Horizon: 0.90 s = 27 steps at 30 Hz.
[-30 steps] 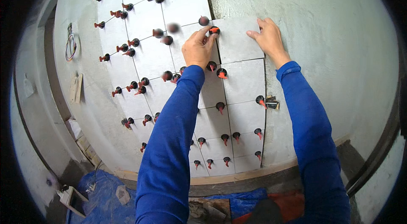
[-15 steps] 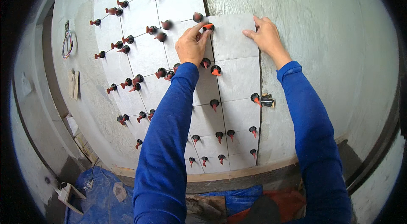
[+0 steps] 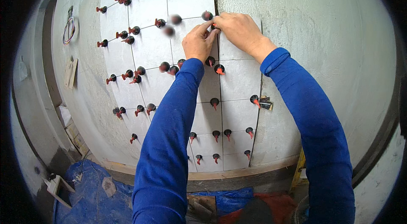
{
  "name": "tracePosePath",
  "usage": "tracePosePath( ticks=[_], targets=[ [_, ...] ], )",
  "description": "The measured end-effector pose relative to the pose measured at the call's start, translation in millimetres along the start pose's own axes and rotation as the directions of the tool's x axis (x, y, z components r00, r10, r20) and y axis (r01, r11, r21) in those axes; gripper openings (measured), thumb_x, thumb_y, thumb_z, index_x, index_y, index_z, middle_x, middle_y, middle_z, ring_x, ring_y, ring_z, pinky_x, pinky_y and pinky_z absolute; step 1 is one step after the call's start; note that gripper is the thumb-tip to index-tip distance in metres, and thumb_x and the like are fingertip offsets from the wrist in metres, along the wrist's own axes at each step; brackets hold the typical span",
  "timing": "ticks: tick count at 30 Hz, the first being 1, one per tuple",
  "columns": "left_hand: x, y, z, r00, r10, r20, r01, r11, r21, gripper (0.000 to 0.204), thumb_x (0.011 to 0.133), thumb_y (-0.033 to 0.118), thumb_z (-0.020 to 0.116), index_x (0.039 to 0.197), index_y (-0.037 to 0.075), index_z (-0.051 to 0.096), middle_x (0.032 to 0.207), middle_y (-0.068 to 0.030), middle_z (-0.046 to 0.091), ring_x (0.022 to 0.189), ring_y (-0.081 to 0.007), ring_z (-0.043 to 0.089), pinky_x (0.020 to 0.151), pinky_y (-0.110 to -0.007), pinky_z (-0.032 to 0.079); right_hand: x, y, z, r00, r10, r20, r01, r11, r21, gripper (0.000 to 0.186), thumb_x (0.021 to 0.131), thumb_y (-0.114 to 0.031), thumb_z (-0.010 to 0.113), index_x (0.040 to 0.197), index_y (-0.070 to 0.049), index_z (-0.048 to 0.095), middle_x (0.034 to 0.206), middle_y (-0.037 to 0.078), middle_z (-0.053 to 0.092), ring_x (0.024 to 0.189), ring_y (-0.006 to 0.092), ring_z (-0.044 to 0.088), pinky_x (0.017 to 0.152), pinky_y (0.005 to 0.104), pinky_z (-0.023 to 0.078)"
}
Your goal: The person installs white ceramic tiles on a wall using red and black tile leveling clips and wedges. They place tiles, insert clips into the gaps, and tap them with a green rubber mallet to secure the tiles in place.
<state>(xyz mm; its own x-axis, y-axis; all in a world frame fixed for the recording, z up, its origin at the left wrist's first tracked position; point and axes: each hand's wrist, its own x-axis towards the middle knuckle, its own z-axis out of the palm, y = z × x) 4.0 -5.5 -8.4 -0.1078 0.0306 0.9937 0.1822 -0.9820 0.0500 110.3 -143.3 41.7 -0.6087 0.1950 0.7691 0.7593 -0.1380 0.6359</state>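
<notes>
Both my hands meet at a tile leveling clip (image 3: 214, 25) with an orange handle, on the upper part of the joint between two tile columns. My left hand (image 3: 199, 42) pinches it from the left. My right hand (image 3: 241, 31) closes its fingers on it from the right and hides most of it. Beneath my right hand is the top tile (image 3: 240, 50) of the rightmost column, pale grey and flush with its neighbours. Another clip (image 3: 207, 15) sits just above my left fingertips. Below the hands, a dark red clip (image 3: 210, 61) and an orange-handled clip (image 3: 219, 69) flank the same joint.
Several more black-and-red clips (image 3: 215, 103) dot the tile joints. Bare plastered wall (image 3: 305, 25) lies to the right, with a socket box (image 3: 266, 103) beside the tiles. A wooden strip (image 3: 237, 175) runs under the bottom row. Blue sheeting (image 3: 93, 190) covers the floor.
My right hand has left the tile's upper right edge and moved left to the orange-handled clip beside my left hand. The left hand has stayed at the clip. The view has shifted slightly.
</notes>
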Motion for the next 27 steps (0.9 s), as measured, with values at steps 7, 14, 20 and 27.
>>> tracePosePath(
  ticks=[7, 14, 20, 27],
  targets=[
    [2.7, 8.9, -3.3, 0.994, -0.076, 0.078, 0.068, 0.993, 0.093, 0.039, 0.082, 0.037, 0.084, 0.116, 0.019, 0.077, 0.079, -0.0043, 0.075, 0.07, -0.0218, 0.072, 0.069, -0.036, 0.056, 7.6, 6.7, 0.2, 0.994, -0.038, 0.107, 0.04, 0.999, -0.022, 0.011, 0.088, -0.011, 0.067, 0.099, -0.007, 0.067, 0.091, 0.01, 0.072, 0.084, 0.0308, 0.074, 0.074, 0.0413, 0.061],
    [6.1, 7.4, 3.3, 0.993, -0.104, 0.056, 0.096, 0.987, 0.132, 0.031, 0.082, 0.04, 0.08, 0.107, 0.021, 0.076, 0.077, -0.0042, 0.075, 0.072, -0.0256, 0.074, 0.066, -0.039, 0.055, 11.5, 6.3, -0.1, 0.984, -0.007, 0.176, 0.014, 0.999, -0.037, 0.013, 0.086, -0.009, 0.07, 0.099, -0.007, 0.073, 0.093, 0.012, 0.076, 0.088, 0.029, 0.076, 0.079, 0.0388, 0.063],
    [8.0, 9.1, 10.3, 0.992, -0.123, 0.029, 0.119, 0.985, 0.126, 0.035, 0.082, 0.044, 0.08, 0.098, 0.015, 0.07, 0.08, -0.0065, 0.076, 0.075, -0.029, 0.075, 0.07, -0.043, 0.056, 11.1, 7.4, 1.9, 0.988, 0.0, 0.157, 0.001, 1.0, -0.007, 0.012, 0.087, -0.009, 0.069, 0.099, -0.006, 0.072, 0.094, 0.013, 0.076, 0.089, 0.0311, 0.076, 0.079, 0.0413, 0.062],
    [15.3, 22.1, 5.8, 0.981, -0.163, 0.108, 0.125, 0.948, 0.293, 0.04, 0.084, 0.042, 0.078, 0.1, 0.007, 0.067, 0.084, -0.0182, 0.075, 0.081, -0.0394, 0.074, 0.076, -0.049, 0.058, 15.6, 8.2, 1.3, 0.983, 0.007, 0.181, -0.006, 1.0, -0.01, 0.011, 0.085, -0.011, 0.07, 0.094, -0.004, 0.073, 0.091, 0.015, 0.076, 0.088, 0.0336, 0.075, 0.078, 0.0433, 0.061]
  ],
)
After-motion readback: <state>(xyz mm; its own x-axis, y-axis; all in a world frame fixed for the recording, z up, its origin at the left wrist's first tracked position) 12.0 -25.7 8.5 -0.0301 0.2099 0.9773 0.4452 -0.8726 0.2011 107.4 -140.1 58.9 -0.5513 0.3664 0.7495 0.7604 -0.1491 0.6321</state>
